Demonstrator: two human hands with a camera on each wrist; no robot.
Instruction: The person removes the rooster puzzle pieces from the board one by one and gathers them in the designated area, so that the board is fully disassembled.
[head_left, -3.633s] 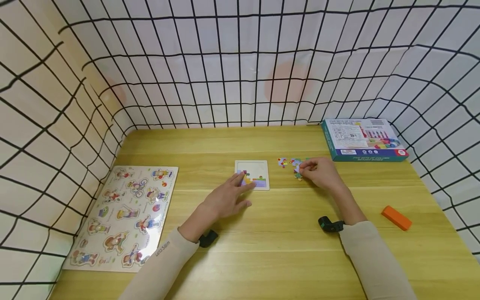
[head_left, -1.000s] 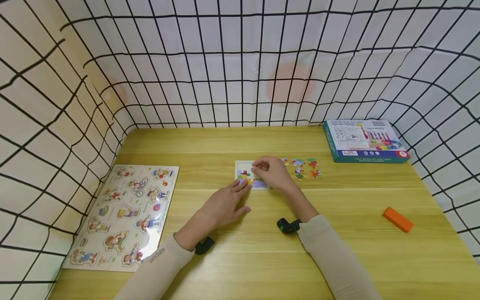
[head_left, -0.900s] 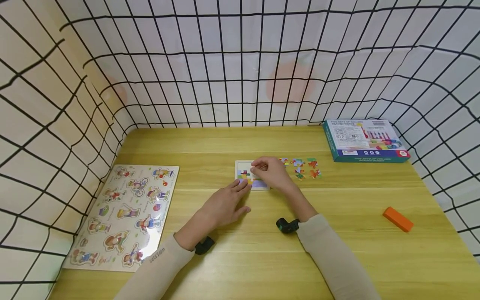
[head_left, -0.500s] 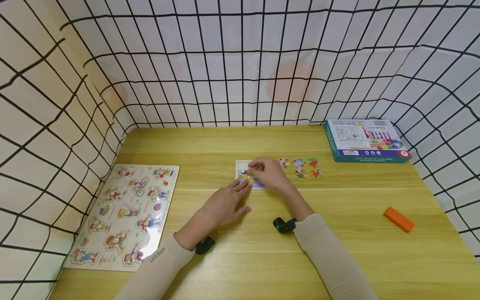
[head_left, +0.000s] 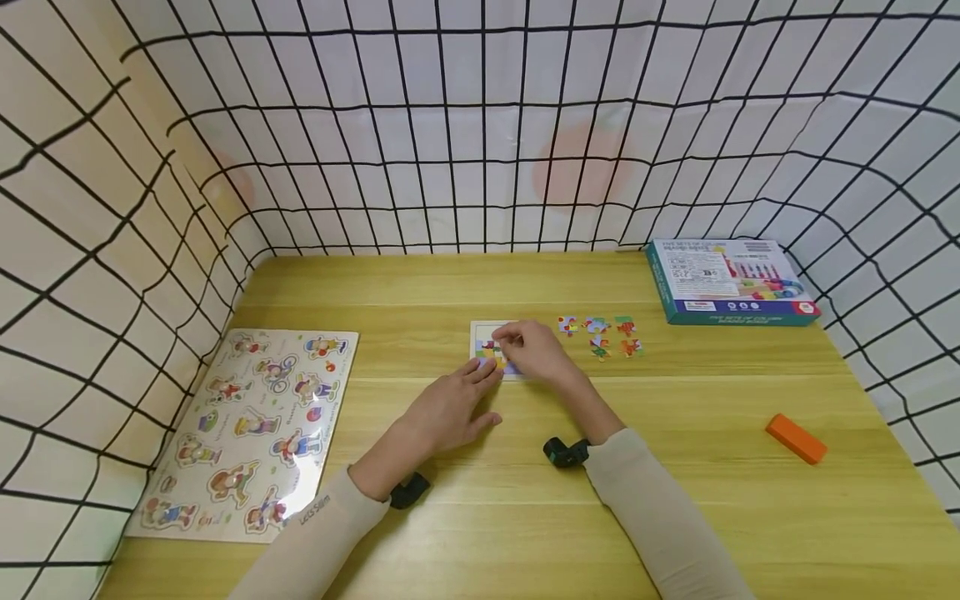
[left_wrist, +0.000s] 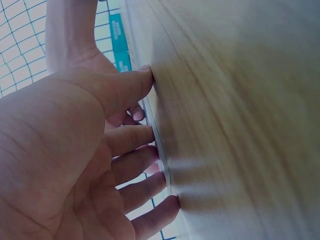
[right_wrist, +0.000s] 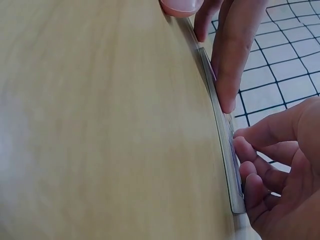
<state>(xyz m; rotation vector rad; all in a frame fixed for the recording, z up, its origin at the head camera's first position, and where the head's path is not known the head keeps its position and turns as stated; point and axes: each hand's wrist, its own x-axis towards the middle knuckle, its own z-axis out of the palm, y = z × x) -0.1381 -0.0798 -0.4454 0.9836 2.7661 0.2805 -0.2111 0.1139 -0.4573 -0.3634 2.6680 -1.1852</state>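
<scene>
Left grip (head_left: 448, 410), uncurled, and right grip (head_left: 542, 352), hold unclear, partly cover the board (head_left: 474, 337) beside loose pieces (head_left: 597, 325).

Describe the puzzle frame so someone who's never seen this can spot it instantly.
On the wooden table, look between the large picture board on the left and the teal-edged box at far right. Mid-table, partly covered by the left hand and right hand, lies a small square puzzle frame. Unlike the loose pieces to its right, it has a pale rim.

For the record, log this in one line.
left hand: fingers on puzzle tray; right hand: fingertips at tray; loose pieces: beside tray
</scene>
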